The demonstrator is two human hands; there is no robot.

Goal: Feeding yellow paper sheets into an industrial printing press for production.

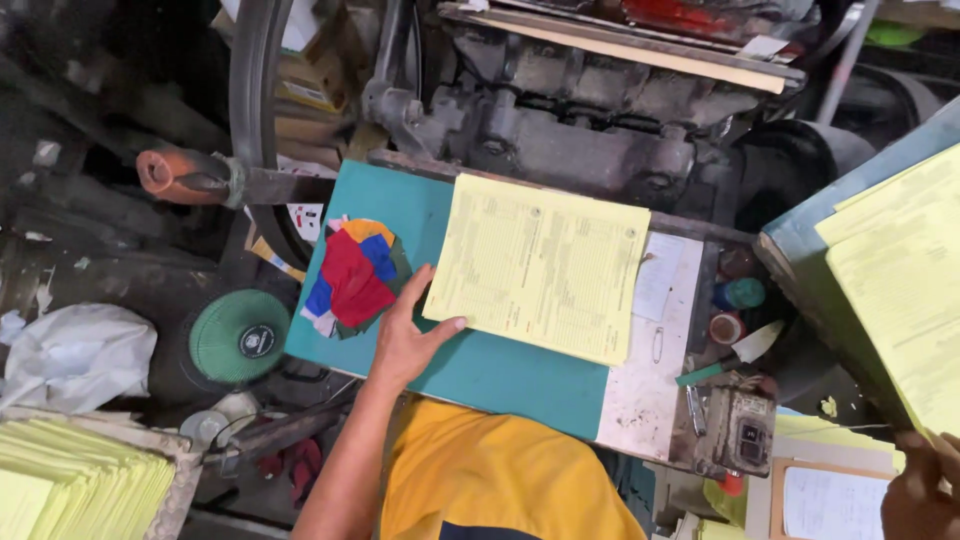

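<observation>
My left hand lies flat on a teal board, its fingers spread and its thumb touching the near left edge of a stack of yellow printed sheets. Just left of the hand sits a wad of red, blue and yellow cloth scraps. My right hand shows at the bottom right corner, gripping the near edge of another pile of yellow sheets that rests on a raised grey-blue board. I wear a yellow shirt.
A greasy printing machine with a large wheel stands behind the board. A green round disc and crumpled white plastic lie at left. More yellow sheets are stacked bottom left. Small pots and a counter box sit right.
</observation>
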